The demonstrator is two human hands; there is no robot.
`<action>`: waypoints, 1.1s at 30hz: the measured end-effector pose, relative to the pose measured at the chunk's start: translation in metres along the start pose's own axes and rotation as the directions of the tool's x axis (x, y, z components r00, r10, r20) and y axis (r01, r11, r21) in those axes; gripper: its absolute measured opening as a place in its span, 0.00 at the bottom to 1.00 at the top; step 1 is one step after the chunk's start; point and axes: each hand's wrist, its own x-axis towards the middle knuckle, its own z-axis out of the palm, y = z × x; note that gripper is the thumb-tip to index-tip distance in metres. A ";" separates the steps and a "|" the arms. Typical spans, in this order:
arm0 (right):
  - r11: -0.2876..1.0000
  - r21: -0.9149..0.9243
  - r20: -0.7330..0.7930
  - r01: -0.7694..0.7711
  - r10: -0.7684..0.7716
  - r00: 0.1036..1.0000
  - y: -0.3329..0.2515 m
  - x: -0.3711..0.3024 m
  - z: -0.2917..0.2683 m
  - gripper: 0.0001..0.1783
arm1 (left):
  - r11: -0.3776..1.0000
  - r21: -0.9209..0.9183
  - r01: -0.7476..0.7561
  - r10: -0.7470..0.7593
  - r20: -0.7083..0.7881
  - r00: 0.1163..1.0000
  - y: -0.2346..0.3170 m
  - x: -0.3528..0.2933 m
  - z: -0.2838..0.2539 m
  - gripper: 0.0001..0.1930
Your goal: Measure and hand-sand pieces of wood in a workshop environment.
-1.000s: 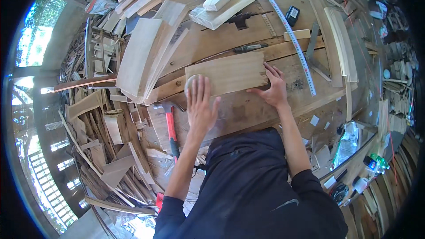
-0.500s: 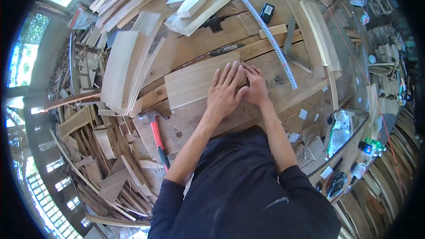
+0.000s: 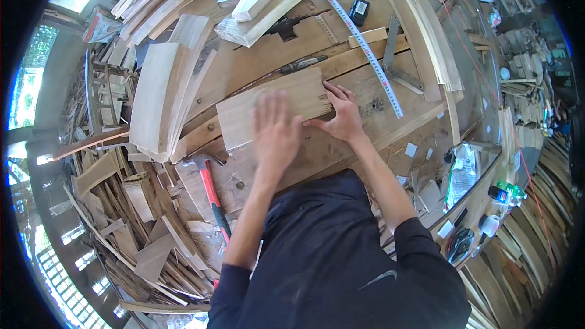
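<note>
A pale flat wooden board (image 3: 237, 123) lies at a slant on the workbench in front of me. My left hand (image 3: 275, 129) is over its near middle part, palm down with fingers stretched out and smeared by motion. At the board's right end is my right hand (image 3: 344, 116), its thumb spread from the fingers and touching the end and near corner; it is not wrapped round the wood. Just beyond the board lies a dark pen-like tool (image 3: 303, 64). A hammer (image 3: 211, 192) with a red and black handle rests left of my left forearm.
A white steel ruler (image 3: 359, 39) slants across the bench, beside a black tape measure (image 3: 359, 12) and a metal square (image 3: 390, 42). Thin boards (image 3: 155, 91) are stacked at the left, thick blocks (image 3: 262, 15) at the back. Scrap wood (image 3: 134, 219) heaps beyond the left edge.
My left hand has slid left over the board, away from my right hand. My right hand has opened out at the board's end. The whole view has shifted slightly.
</note>
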 end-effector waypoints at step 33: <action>0.999 0.035 -0.011 -0.027 0.027 1.000 -0.006 -0.001 -0.003 0.51 | 0.988 -0.052 0.142 -0.144 -0.038 0.989 -0.062 -0.047 -0.024 0.40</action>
